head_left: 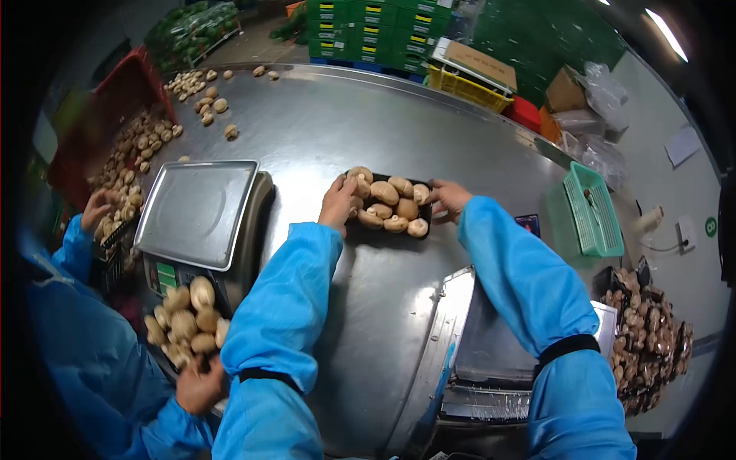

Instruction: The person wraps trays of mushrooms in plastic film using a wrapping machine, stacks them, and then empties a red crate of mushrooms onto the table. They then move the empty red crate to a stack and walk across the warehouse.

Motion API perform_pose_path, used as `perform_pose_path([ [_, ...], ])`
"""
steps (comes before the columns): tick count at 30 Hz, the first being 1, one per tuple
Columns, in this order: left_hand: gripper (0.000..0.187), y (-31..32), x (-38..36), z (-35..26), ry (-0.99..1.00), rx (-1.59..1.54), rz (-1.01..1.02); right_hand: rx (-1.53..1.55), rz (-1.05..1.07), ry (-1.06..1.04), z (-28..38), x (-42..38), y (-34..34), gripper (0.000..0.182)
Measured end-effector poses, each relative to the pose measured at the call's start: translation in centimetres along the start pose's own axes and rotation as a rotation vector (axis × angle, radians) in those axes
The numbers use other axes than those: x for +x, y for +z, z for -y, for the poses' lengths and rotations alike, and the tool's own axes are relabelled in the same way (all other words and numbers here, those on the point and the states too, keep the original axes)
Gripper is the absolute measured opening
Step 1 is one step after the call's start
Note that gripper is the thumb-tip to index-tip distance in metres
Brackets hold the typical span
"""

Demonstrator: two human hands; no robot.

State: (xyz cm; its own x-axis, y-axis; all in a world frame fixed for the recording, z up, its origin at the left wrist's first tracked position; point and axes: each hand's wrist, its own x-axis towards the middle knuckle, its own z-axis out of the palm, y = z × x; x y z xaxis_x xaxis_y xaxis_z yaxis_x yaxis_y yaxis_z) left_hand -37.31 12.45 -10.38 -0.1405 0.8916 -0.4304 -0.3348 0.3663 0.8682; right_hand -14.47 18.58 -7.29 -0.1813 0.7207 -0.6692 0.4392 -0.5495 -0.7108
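A black tray (389,231) filled with several brown mushrooms (384,192) rests on the steel table in front of me. My left hand (337,202) grips its left end, the fingers over the rim beside the mushrooms. At the opposite end my right hand (449,201) holds the right edge, thumb and fingers closed on it. Blue sleeves cover both my arms. Below my right forearm sits a flat metal-framed machine (491,341), partly hidden by the sleeve.
A weighing scale (201,207) stands at left. Beside it a co-worker's hand (201,383) holds another mushroom tray (188,322). A red crate (115,107) spills loose mushrooms. At right are a green basket (594,211) and a pile of packed mushrooms (648,345). Green crates (376,31) stack behind.
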Motion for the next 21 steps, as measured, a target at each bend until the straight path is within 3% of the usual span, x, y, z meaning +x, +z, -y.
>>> perform_pose_path([
  [2,0.056,2.7,-3.4,-2.3,0.150,-0.070,0.124,0.044,-0.060,-0.150,0.9,-3.2,-3.0,0.056],
  [4,0.054,4.7,-6.0,-4.5,0.178,-0.094,0.244,0.088,-0.111,-0.214,1.9,-8.2,-5.3,0.061],
  [8,0.050,10.3,-13.9,-5.2,0.121,-0.117,0.475,0.132,-0.203,-0.265,-1.3,-18.8,-9.9,0.056],
  [10,0.056,12.7,-17.0,-3.8,0.069,-0.079,0.633,0.154,-0.130,-0.212,-5.0,-23.7,-12.5,0.059],
  [13,0.071,16.6,-21.4,-0.4,-0.088,-0.027,0.647,0.265,-0.249,-0.149,-12.9,-28.9,-14.7,0.056],
  [17,0.074,20.7,-25.0,3.4,-0.187,0.094,0.781,0.375,-0.284,-0.099,-20.8,-33.0,-17.1,0.052],
  [21,0.070,22.6,-28.5,5.7,-0.245,0.139,0.645,0.447,-0.284,-0.170,-24.9,-35.4,-18.3,0.053],
])
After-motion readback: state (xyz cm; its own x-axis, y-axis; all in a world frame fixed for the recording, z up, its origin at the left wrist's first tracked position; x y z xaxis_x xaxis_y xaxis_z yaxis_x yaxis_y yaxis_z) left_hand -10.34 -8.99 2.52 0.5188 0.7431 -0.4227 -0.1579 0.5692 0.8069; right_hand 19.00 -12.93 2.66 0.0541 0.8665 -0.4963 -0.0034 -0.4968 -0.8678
